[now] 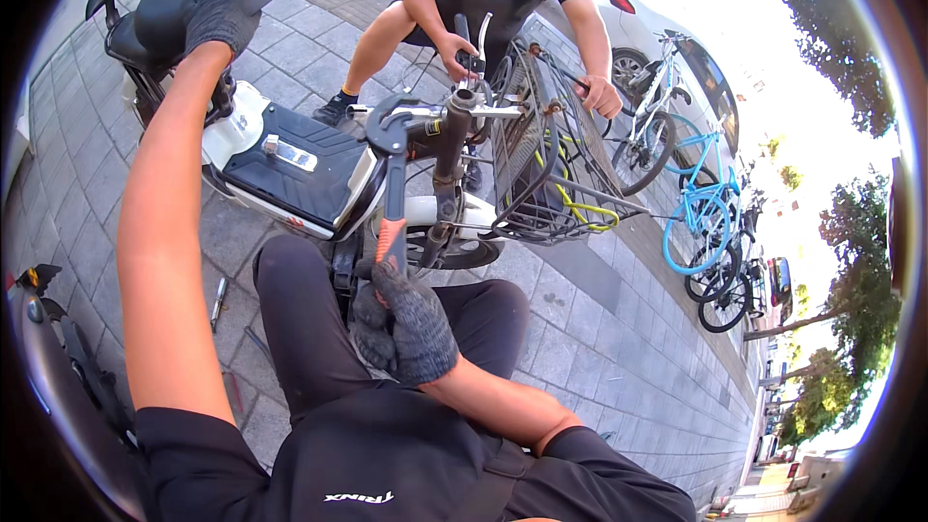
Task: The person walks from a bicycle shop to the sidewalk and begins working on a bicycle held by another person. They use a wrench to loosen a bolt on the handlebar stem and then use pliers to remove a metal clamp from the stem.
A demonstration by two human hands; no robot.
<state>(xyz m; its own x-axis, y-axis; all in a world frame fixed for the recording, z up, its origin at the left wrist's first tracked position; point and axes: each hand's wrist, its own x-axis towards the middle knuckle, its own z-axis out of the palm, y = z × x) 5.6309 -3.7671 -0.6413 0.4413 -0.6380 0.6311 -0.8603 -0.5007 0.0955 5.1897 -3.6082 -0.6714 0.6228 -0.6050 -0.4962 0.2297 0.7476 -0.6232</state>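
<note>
In a dark grey knit glove, my right hand (411, 329) is closed round the orange-and-grey handle of a large adjustable wrench (395, 195). The wrench stands nearly upright, its jaws beside the dark steering tube (451, 140) of a white-and-black electric scooter (280, 157); whether they touch the tube I cannot tell. My left arm stretches out to the scooter's padded black seat (166, 14). There my gloved left hand (230, 12) grips the seat's front end with its fingers curled over it. A black wire basket (541, 150) is mounted at the scooter's front.
Across the scooter, another person (503, 0) holds the handlebar (471, 60) and the basket. A screwdriver-like tool (219, 302) lies on the paving (580, 329) at my left. Beyond are parked bicycles (698, 222) and a white car (633, 39). Another dark vehicle (63, 387) stands at lower left.
</note>
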